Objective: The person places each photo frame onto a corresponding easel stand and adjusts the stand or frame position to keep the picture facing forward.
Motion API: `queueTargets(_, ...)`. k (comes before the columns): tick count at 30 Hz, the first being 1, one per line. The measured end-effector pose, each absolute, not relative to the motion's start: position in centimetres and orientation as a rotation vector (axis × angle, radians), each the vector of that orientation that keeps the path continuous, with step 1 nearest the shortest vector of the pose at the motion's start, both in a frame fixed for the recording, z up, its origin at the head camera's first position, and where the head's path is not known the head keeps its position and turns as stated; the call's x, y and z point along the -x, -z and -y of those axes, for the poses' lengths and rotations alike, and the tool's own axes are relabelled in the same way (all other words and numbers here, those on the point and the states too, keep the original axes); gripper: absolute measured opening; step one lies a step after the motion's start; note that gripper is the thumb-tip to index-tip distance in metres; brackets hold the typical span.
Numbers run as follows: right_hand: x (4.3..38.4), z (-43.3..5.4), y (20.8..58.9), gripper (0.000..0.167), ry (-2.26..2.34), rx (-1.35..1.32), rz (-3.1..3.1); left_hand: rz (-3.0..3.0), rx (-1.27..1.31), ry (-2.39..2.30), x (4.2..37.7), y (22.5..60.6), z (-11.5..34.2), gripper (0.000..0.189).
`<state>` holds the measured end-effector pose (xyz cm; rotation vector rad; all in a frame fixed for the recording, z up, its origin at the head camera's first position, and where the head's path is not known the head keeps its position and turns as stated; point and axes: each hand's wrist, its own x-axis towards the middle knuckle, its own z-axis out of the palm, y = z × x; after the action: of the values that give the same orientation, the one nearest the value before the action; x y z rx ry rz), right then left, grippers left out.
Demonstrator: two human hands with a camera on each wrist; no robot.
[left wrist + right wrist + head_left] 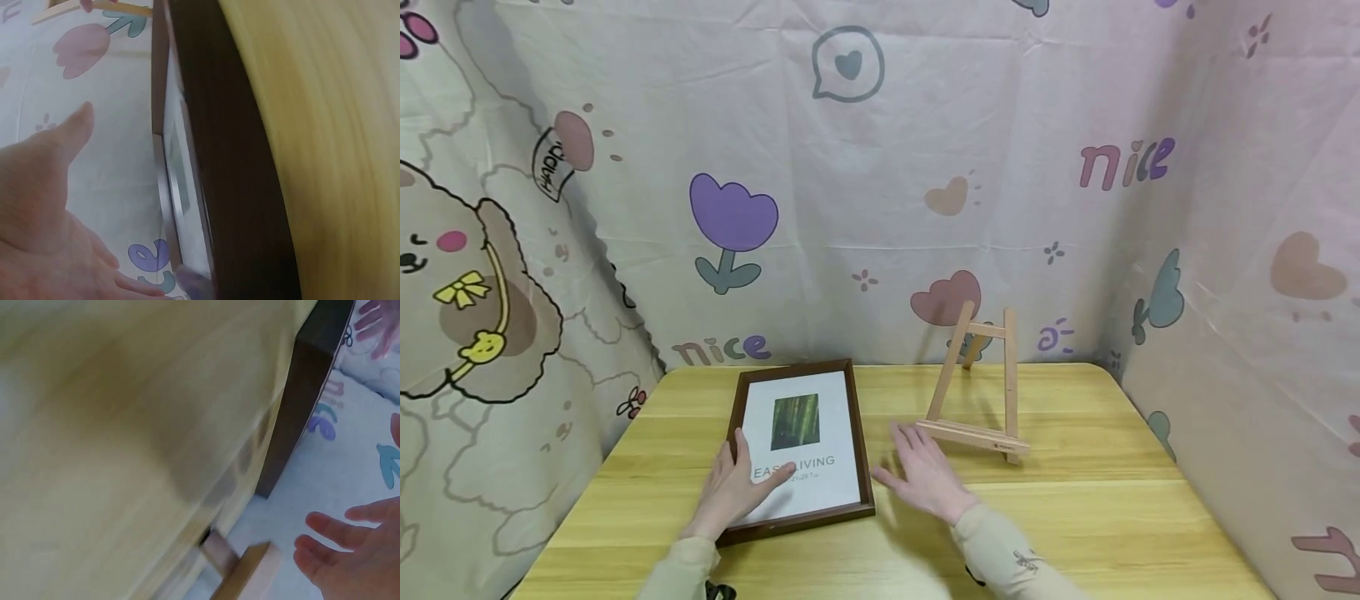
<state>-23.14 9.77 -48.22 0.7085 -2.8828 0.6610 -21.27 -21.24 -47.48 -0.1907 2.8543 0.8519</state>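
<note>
A brown picture frame (838, 417) with a white insert and a small green picture lies face up on the left of the table. My left hand (733, 492) is over its left edge, thumb stretched across the insert and fingers extended. The left wrist view shows that hand (37, 200) spread beside the dark frame side (231, 156). Between the frame and a small wooden easel (973, 436), my right hand (928, 483) hovers with loosely spread fingers, fingertips near the left end of the easel's ledge. Nothing is in its grasp in the right wrist view.
The light wooden table (1097, 517) carries both objects, with the easel standing at the right rear. Patterned cloth (865, 167) hangs close behind the table's back edge and along both sides.
</note>
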Motion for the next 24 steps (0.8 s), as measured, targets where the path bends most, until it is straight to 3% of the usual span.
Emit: queueTargets(24,24.6,-7.0,50.0,0.113,-1.301,-0.763,3.096,-2.734,0.135,-1.054,20.8,50.3,25.4,0.141)
